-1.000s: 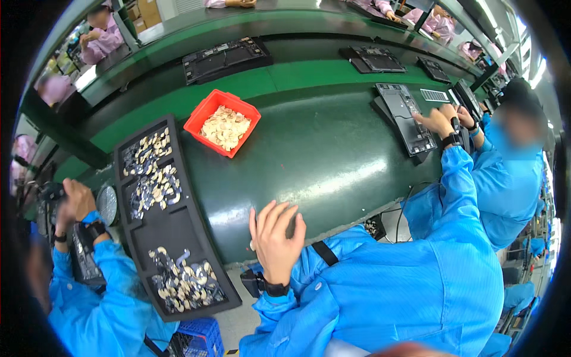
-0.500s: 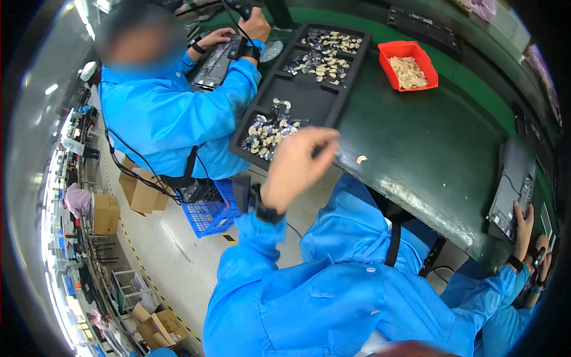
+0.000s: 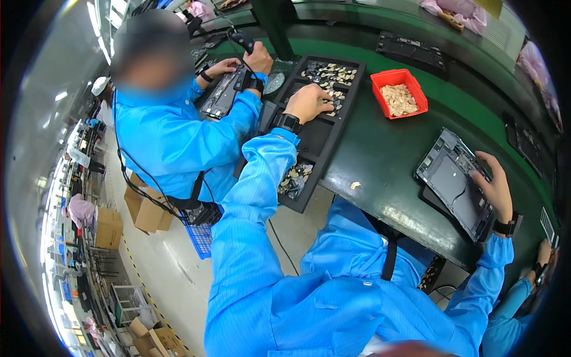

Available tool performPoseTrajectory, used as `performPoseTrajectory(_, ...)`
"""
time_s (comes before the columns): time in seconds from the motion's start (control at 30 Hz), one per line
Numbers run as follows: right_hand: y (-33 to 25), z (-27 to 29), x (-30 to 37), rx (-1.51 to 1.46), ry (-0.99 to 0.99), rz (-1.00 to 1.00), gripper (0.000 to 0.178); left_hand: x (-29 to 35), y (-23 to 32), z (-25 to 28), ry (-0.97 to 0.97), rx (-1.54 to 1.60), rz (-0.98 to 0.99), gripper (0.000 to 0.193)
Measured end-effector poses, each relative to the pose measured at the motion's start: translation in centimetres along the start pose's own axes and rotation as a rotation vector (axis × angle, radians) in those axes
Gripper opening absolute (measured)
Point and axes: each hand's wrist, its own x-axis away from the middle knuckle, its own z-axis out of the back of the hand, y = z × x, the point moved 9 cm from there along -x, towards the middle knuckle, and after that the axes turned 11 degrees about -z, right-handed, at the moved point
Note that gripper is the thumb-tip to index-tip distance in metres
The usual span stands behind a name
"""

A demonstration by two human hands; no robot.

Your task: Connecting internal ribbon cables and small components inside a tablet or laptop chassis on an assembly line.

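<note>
Over the far part of a black compartment tray (image 3: 315, 156), my left hand (image 3: 306, 104) reaches down among small tan curved pieces (image 3: 345, 75) mixed with dark bits. Its thumb and forefinger are apart, with their tips at the pieces; the other fingers are partly hidden. On the right, a grey and black panel like an opened laptop case (image 3: 453, 178) lies at a slant over another dark flat shape. Against its right edge is my right hand (image 3: 498, 189), thumb and forefinger spread. Whether its hidden fingers reach under the panel does not show.
A red bin (image 3: 423, 104) of tan pieces stands beyond the panel. One loose tan piece (image 3: 355, 185) lies near the green table's edge (image 3: 386, 217). To my left a co-worker (image 3: 178, 137) holds a black tool over another panel. More panels (image 3: 410, 50) lie farther back.
My left hand has moved from the tray's near compartment to its far one. The panel and my right hand have come inward from the far right.
</note>
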Motion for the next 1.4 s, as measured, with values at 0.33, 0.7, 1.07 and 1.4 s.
performPoseTrajectory(0.33,-9.0,0.0,-2.1,-0.193,0.08,0.189,0.032,-2.7,0.4,2.7,0.009,0.122,-0.103,0.021)
performPoseTrajectory(0.7,-19.0,-3.0,-3.7,-0.32,-0.023,0.484,0.024,-1.9,-1.3,3.7,0.276,0.556,0.159,0.022)
performPoseTrajectory(1.07,-17.6,-7.8,-5.3,-1.039,-0.086,0.208,0.034,-3.7,17.2,-1.1,0.207,1.486,0.318,0.015)
performPoseTrajectory(1.4,-15.9,-7.2,-5.5,-1.111,0.015,0.133,0.023,-4.4,21.7,0.7,0.372,1.138,0.11,0.025)
